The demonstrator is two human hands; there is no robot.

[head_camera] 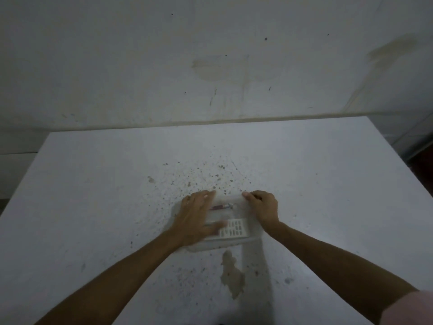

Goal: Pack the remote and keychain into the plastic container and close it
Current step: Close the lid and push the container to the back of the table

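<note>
A clear plastic container (pixel 230 242) sits on the white table, with its transparent lid lying over it. Through the lid I see the white remote (pixel 235 228) with dark buttons near the front. A small reddish keychain (pixel 220 206) lies toward the back. My left hand (pixel 199 216) is spread flat on the left part of the lid, fingers apart. My right hand (pixel 263 207) curls over the container's right back corner, thumb on the lid's edge.
The white table (pixel 93 207) is speckled with dark spots, and a patch of chipped paint (pixel 232 275) lies just in front of the container. A stained white wall (pixel 210 66) rises behind the table's far edge. The table's right edge drops off at the far right.
</note>
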